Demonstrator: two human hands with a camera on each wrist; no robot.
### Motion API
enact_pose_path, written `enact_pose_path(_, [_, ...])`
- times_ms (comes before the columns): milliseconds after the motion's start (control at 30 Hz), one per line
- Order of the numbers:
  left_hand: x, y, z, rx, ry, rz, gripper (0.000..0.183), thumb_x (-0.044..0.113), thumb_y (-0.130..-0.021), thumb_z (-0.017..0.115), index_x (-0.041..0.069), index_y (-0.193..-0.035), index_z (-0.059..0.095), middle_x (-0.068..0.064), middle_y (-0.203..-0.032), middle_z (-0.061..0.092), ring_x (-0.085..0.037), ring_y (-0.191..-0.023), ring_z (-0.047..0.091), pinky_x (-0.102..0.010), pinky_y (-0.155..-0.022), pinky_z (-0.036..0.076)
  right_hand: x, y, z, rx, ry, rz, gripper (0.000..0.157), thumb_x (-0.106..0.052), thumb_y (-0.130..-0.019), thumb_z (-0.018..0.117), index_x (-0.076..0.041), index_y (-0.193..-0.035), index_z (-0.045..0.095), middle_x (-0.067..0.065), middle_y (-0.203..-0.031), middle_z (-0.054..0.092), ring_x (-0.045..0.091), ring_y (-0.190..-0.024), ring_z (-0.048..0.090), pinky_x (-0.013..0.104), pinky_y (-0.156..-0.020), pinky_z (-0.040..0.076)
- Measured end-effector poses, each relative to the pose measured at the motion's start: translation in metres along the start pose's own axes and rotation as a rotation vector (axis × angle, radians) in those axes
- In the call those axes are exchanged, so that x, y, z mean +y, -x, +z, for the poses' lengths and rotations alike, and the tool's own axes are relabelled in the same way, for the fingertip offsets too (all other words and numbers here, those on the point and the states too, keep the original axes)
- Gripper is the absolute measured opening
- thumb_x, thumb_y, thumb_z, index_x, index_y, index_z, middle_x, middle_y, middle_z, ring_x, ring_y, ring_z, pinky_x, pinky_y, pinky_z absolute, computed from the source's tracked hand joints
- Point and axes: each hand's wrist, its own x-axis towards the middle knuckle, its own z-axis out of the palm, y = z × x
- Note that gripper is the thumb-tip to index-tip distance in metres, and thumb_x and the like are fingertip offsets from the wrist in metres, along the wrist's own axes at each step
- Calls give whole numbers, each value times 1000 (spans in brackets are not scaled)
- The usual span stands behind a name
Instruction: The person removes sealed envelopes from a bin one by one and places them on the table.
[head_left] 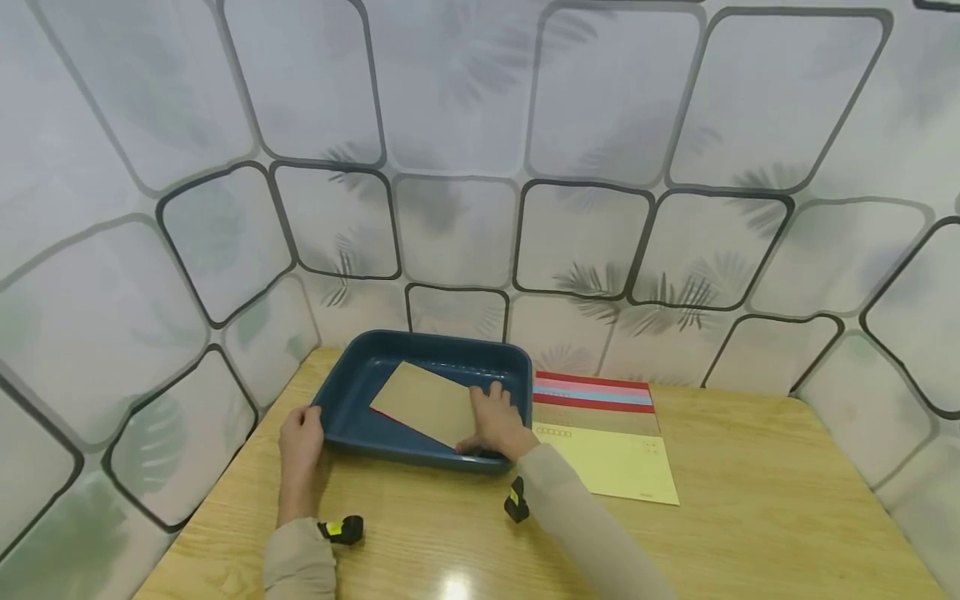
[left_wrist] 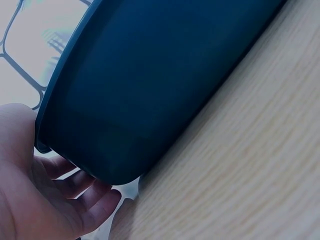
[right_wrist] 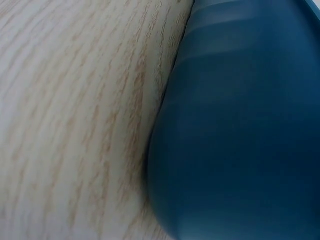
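Note:
A dark blue rectangular tray [head_left: 420, 454] stands on the wooden table. My left hand [head_left: 302, 433] grips its front left corner; in the left wrist view the left hand [left_wrist: 50, 195] has its fingers curled beneath the rim of the tray [left_wrist: 140, 90]. Inside the tray lies a brown envelope [head_left: 423, 400], slanted, with a thin red edge showing along its near side. My right hand [head_left: 495, 423] reaches over the tray's front right and holds the envelope's right end, thumb at the near corner. Only the tray's outer wall [right_wrist: 235, 130] shows in the right wrist view, the hand hidden.
Right of the tray, a yellow envelope [head_left: 615, 462] lies nearest, overlapping a brown envelope [head_left: 592, 419] and red, pink and blue ones [head_left: 592, 392] behind it. A patterned curtain [head_left: 465, 233] hangs along the table's back and sides.

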Motion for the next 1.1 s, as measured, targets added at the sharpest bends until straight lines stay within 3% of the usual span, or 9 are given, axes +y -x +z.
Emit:
enact_pose_path(300, [-2,1,0,2,4,-4,56,34,-104,30,-9,-136,45,-31,-142,44,-43,-129,41,-56,-108,31,3,-1,0,47,-46,28,91,-36,-63,94,-1,-134,48,22,-117,47,37,-106,51,49,-86,52])
enact_pose_path(500, [-1,0,0,0,4,0,56,34,-104,29,-9,-137,44,-31,-141,43,-44,-129,41,-57,-108,32,2,-3,-4,50,-42,53,70,-23,-70,89,2,-125,54,22,-118,52,37,-108,53,51,-90,50])
enact_pose_path(600, [0,0,0,2,3,-1,57,34,-104,29,-9,-137,44,-31,-141,44,-44,-128,42,-57,-108,32,1,-4,-5,57,-32,52,53,-14,-77,81,2,-122,57,21,-115,55,37,-106,55,52,-90,50])
enact_pose_path(833, [0,-1,1,12,-3,0,56,33,-104,28,-10,-137,44,-32,-141,44,-44,-127,43,-57,-108,32,1,-4,-7,55,-9,59,19,-2,-88,62,-2,-107,65,15,-97,65,30,-89,64,48,-76,55])
enact_pose_path(1100, [-1,-2,1,18,8,-4,56,33,-104,28,-10,-137,45,-31,-139,45,-42,-124,44,-55,-105,34,2,-4,-14,165,-173,26,18,-8,-91,62,-5,-106,71,10,-93,73,19,-69,61,40,-64,54])
